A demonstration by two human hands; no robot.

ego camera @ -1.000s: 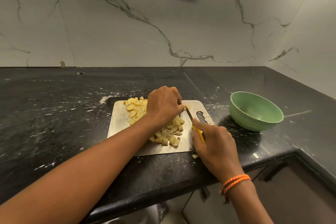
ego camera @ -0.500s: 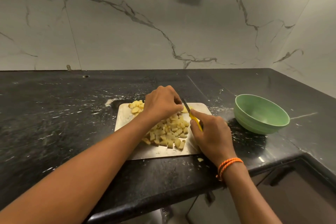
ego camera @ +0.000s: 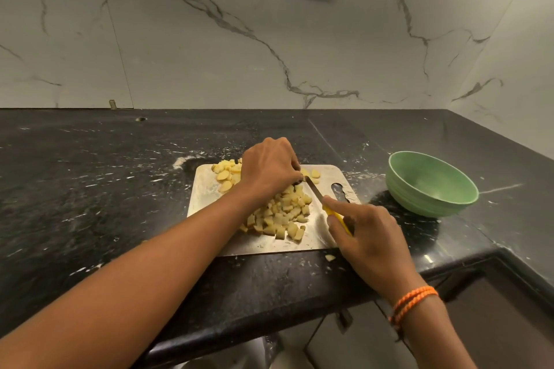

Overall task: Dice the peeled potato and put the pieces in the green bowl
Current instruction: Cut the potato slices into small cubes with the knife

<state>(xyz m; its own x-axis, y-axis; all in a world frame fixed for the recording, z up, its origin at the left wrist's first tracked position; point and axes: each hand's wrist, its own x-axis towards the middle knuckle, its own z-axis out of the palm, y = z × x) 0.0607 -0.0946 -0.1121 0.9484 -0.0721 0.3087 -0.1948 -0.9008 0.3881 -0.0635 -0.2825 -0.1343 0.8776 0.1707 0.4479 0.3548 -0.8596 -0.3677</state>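
Your right hand (ego camera: 370, 237) grips the yellow-handled knife (ego camera: 325, 204). Your left hand (ego camera: 268, 166), fingers curled, pins pale potato pieces (ego camera: 281, 216) on the steel cutting board (ego camera: 207, 189); the green round bowl (ego camera: 431, 184) stands apart.

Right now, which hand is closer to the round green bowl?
The right hand. It holds the yellow-handled knife at the steel cutting board's right edge, just left of the round green bowl. The left hand rests on the potato pieces, farther left.

Black speckled counter (ego camera: 105, 177) w/ steel cutting board (ego camera: 207, 189), green bowl (ego camera: 431, 186) & a stray potato bit (ego camera: 330, 257).
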